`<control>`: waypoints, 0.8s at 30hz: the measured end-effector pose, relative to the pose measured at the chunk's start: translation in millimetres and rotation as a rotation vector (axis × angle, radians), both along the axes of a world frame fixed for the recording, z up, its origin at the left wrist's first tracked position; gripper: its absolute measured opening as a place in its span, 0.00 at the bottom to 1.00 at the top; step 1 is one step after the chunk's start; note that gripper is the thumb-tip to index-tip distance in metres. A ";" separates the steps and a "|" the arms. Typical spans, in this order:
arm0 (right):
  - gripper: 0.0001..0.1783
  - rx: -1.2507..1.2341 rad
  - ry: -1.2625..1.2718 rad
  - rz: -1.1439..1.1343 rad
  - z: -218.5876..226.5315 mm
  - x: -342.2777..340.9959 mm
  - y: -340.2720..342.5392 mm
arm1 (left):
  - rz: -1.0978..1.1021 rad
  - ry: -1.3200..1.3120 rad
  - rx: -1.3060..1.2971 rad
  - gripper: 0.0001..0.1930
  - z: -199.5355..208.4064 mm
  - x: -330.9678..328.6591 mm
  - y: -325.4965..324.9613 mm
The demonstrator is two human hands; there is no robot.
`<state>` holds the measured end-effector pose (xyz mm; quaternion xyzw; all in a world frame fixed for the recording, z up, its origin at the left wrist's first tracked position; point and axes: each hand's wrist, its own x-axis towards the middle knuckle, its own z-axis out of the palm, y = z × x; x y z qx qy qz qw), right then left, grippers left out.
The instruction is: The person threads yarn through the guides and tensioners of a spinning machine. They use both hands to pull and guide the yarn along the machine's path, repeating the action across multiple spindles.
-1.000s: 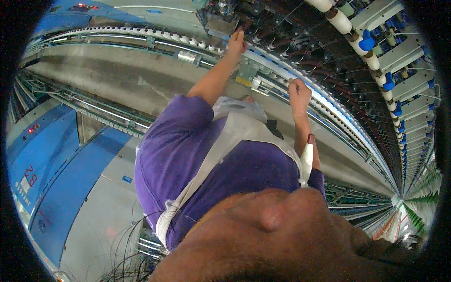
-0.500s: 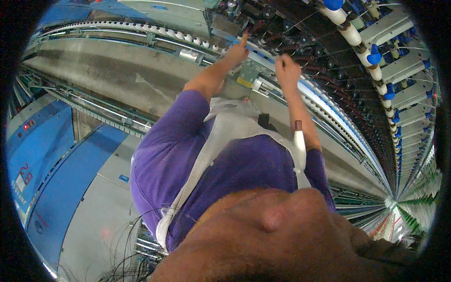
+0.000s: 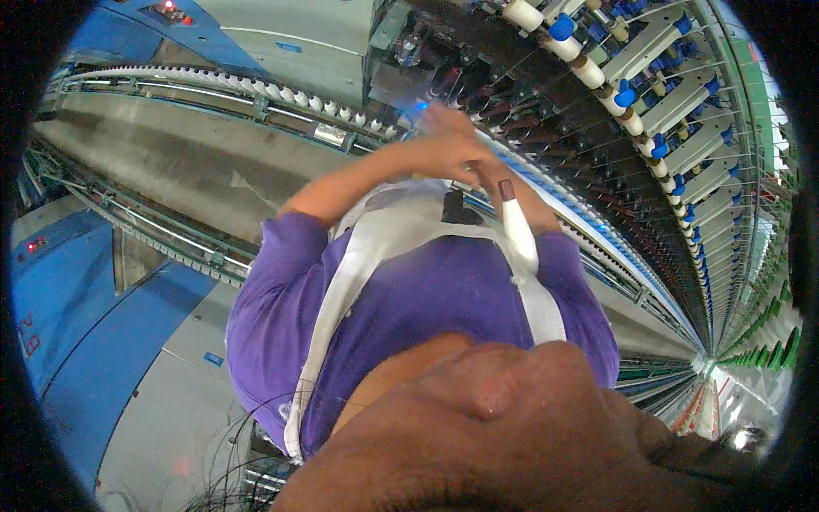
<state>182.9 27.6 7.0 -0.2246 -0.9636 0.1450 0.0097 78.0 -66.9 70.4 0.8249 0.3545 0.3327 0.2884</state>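
My left hand [image 3: 461, 155] reaches across in front of my body and overlaps my right wrist. My right hand [image 3: 445, 121] lies just beyond it, at the edge of the spinning machine [image 3: 520, 141]. Both hands are smeared by motion, and whatever they may hold does not show. A small blue glow [image 3: 422, 107] appears beside the right hand's fingers. A white bobbin with a brown end [image 3: 519, 229] is tucked at the strap of my pale apron [image 3: 375, 243].
A row of white bobbins [image 3: 316, 104] runs along the rail to the left. At the upper right hang white rovings with blue holders [image 3: 627, 94]. A grey machine cabinet [image 3: 299, 51] stands at the far end. Blue and grey panels [image 3: 119, 333] line the left side, across the aisle floor [image 3: 188, 141].
My hands have come together from apart: the left has moved right and nearer, the right leftward to the machine's edge. The left index finger no longer points up at the machine.
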 end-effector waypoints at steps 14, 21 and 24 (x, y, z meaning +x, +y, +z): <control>0.05 -0.073 0.137 0.130 101.3 -22.5 -51.1 | -0.317 -1.455 -0.707 0.07 67.3 -84.0 2.4; 0.07 0.779 0.425 -0.021 244.2 -31.9 54.7 | -0.205 -1.161 -0.730 0.06 62.8 -35.8 6.4; 0.10 0.665 0.015 -0.378 282.4 -57.1 89.7 | -0.155 -1.576 -0.744 0.05 21.1 -36.8 76.9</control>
